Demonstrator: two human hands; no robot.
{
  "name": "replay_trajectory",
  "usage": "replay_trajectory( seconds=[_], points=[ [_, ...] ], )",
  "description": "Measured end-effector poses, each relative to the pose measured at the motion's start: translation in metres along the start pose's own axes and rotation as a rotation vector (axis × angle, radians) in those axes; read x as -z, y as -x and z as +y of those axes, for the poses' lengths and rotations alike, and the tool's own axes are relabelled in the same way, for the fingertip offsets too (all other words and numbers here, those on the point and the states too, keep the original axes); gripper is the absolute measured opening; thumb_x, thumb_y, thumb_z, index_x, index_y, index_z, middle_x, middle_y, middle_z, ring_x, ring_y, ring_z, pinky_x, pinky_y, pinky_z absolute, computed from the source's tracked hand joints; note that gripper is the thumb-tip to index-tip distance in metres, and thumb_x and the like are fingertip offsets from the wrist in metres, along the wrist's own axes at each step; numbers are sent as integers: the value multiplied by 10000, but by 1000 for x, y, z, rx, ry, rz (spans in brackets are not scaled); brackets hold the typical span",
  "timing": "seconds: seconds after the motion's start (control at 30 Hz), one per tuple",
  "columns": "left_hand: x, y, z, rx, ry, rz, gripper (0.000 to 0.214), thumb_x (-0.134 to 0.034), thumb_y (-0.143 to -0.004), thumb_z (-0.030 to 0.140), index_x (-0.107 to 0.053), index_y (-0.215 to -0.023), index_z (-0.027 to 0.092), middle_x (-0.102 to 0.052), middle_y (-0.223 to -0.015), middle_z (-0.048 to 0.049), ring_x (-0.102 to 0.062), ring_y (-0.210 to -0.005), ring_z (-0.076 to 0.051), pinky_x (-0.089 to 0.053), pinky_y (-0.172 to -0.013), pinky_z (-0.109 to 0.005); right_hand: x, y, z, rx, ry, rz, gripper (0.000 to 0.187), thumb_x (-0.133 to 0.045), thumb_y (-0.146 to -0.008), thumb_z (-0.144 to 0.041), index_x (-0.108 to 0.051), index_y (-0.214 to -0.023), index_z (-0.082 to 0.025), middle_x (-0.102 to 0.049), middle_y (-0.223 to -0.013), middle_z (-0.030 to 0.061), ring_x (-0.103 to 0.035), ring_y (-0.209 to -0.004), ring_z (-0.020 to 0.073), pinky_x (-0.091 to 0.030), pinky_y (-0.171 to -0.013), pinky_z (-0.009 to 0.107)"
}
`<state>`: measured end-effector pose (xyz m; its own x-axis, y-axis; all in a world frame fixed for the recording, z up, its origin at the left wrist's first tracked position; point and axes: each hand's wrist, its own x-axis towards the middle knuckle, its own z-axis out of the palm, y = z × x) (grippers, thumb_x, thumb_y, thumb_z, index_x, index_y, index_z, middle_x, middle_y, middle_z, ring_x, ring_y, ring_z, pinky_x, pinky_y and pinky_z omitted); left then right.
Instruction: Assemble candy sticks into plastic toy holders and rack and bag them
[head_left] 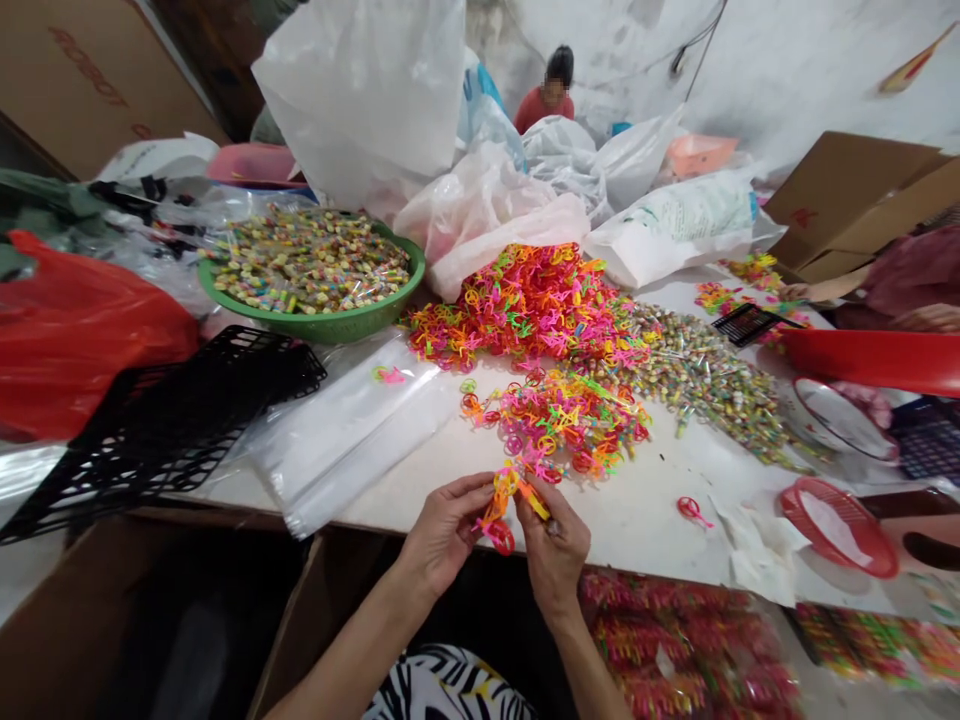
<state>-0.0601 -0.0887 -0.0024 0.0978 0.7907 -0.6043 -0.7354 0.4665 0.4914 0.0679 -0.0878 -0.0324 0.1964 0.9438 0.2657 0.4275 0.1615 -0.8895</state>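
Tightly pinched between the left hand (446, 535) and right hand (553, 550), an orange-and-pink plastic ring chain (504, 510); just beyond, on the white table (637, 520), a loose pile of neon rings (555, 425), with a larger heap of rings (521, 305) farther off.

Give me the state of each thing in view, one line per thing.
Left hand: pinching neon plastic rings.
Right hand: holding the same rings.
Large ring heap: loose, tangled.
Smaller ring heap: loose, tangled.
Green plastic basket: full of wrapped sweets.
Loose wrapped sweets: spread out.
Clear plastic bags: lying flat.
Black plastic rack: lying tilted.
Cardboard box: flaps open.
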Motion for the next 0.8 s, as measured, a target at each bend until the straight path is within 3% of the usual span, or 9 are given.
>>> replay_trajectory(
  seconds=[0.13,0.2,0.27,0.33,0.4,0.5,0.63,0.8],
  points=[
    [0,1,0,13,40,12,277,-729,-542,103,-693,-816,130,-701,-716,-45,-613,-584,-96,-479,-546,-181,-1,-1,-1,-156,-137,-72,289,-642,-701,-325,-676,-952,-186,-677,-939,79,-611,-818,209,-485,-743,337],
    [1,1,3,-60,4,19,274,-743,-533,120,-698,-803,128,-701,-699,-45,-613,-590,-97,-479,-569,-180,4,-6,-3,-293,-257,-217,419,-689,-646,-303,-642,-1049,-196,-675,-820,41,-585,-646,158,-476,-585,272],
    [3,2,8,-106,-60,9,275,-755,-527,141,-703,-796,120,-701,-696,-54,-615,-594,-104,-477,-574,-185,13,-13,-3,-443,-415,-396,580,-716,-618,-301,-567,-1170,-202,-597,-576,-31,-456,-438,89,-371,-422,203],
    [4,2,12,-106,-122,-19,272,-761,-529,160,-705,-791,112,-701,-698,-65,-610,-583,-104,-468,-553,-181,22,-20,0,-545,-593,-548,635,-704,-627,-373,-536,-1206,-174,-455,-421,-80,-324,-353,57,-277,-368,183],
    [4,3,14,-89,-153,-55,268,-763,-531,166,-705,-786,109,-701,-700,-70,-609,-577,-101,-462,-543,-175,26,-24,5,-625,-738,-628,615,-628,-665,-512,-577,-1154,-143,-410,-414,-74,-302,-348,55,-268,-362,187],
    [4,6,14,-58,-169,-126,269,-760,-544,175,-704,-800,113,-703,-723,-69,-617,-601,-105,-470,-565,-177,22,-23,12,-762,-778,-641,554,-548,-707,-586,-629,-1042,-152,-431,-482,-53,-342,-364,57,-275,-350,181],
    [4,9,15,-63,-208,-149,258,-750,-560,185,-703,-805,119,-703,-742,-63,-617,-612,-103,-476,-581,-177,10,-15,11,-744,-737,-654,316,-690,-664,-370,-620,-891,-162,-452,-485,-68,-344,-345,37,-246,-337,157],
    [5,11,16,-91,-254,-111,242,-730,-575,188,-702,-806,119,-698,-734,-62,-613,-612,-105,-469,-568,-175,6,-12,0,-722,-856,-473,301,-749,-581,-233,-549,-802,-191,-448,-460,-103,-352,-349,31,-273,-359,144]
  ],
)
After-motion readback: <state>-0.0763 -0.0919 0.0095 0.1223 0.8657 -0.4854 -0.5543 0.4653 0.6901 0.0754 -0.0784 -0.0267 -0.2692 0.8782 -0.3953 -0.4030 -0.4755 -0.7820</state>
